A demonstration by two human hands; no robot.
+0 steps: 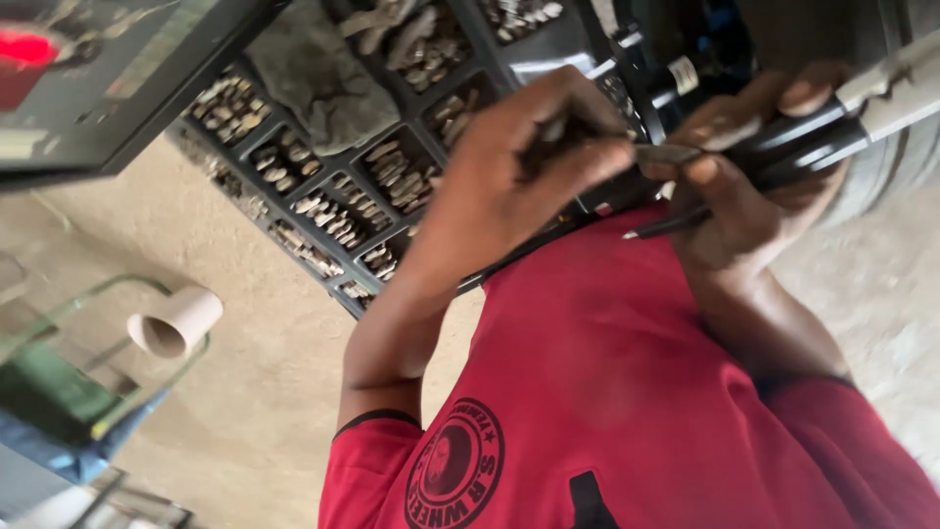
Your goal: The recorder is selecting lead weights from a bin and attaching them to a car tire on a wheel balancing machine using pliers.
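Our left hand (529,162) is curled into a tight grip, fingers pressed together on a small dark metal piece (666,153) whose tip pokes out toward the other hand. What lies inside the fist we cannot tell. Our right hand (749,181) wraps its grip around a black cylindrical tool (808,147), thumb laid along the top, and a pale metal bar (896,83) runs on from it to the upper right edge of the view. The two hands nearly touch at the metal piece, just above the chest of our red shirt (607,382). A thin dark rod (666,223) sticks out under the right hand.

Behind the left hand lies a black compartmented tray (338,162) full of small metal parts, sorted cell by cell, with a grey rag (318,73) draped over its upper cells. The tray's lower edge runs close past our left forearm, so little room is left there. A dark tyre (896,171) crowds the right hand from behind.

To the left the sandy floor (255,392) lies open, apart from a pale tube (176,323) resting on a green wire frame (59,392) at the far left edge.
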